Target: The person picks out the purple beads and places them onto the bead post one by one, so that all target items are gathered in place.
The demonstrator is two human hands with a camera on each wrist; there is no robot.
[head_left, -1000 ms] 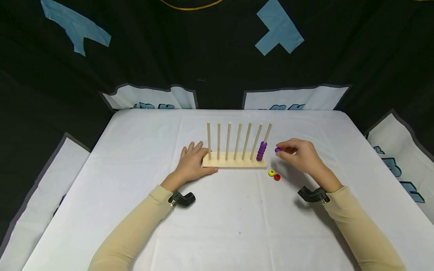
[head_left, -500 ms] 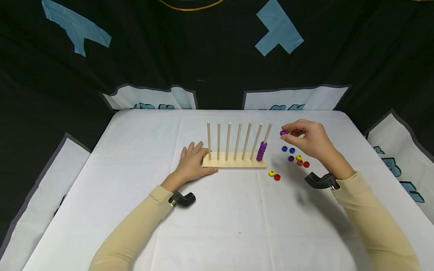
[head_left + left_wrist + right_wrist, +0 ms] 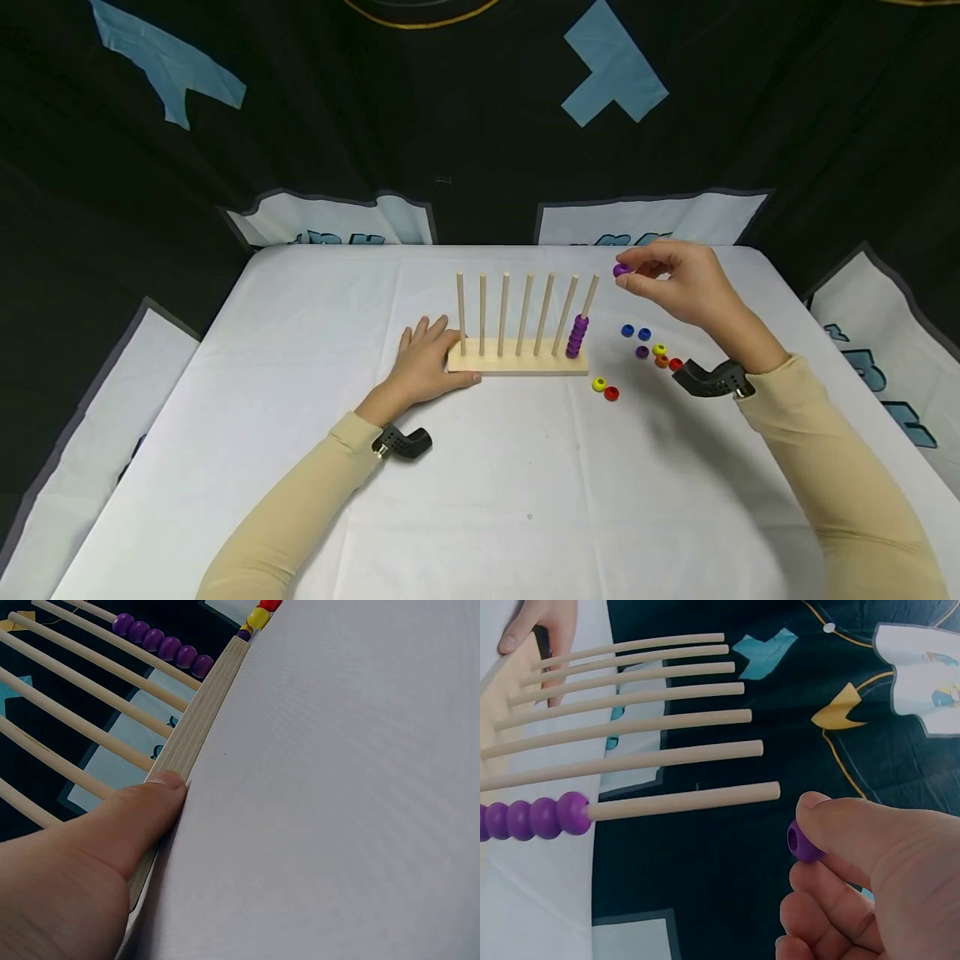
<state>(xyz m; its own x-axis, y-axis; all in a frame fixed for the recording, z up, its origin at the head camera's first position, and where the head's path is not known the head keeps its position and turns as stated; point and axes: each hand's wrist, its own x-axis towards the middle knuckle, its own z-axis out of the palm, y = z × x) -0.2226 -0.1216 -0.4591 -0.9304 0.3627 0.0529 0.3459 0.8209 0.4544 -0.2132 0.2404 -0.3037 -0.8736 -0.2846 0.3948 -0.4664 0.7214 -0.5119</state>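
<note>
A wooden peg rack with several upright pegs stands mid-table. My left hand holds its left end, the thumb along the front edge and the fingers at the back; the left wrist view shows the thumb against the base. Several purple beads are stacked on the rightmost peg. Right of that peg and about level with its top, my right hand pinches another purple bead between thumb and fingers. The right wrist view shows its hole facing the peg's tip, with a gap between them.
Loose blue, purple, yellow, orange and red beads lie on the white table right of the rack. A yellow bead and a red bead lie nearer its front right corner. Dark curtains hang behind the table.
My right hand has risen away from the table with the purple bead, then moved slightly left toward the rightmost peg's top. Loose beads beneath it came into view. The left hand stays on the rack.
</note>
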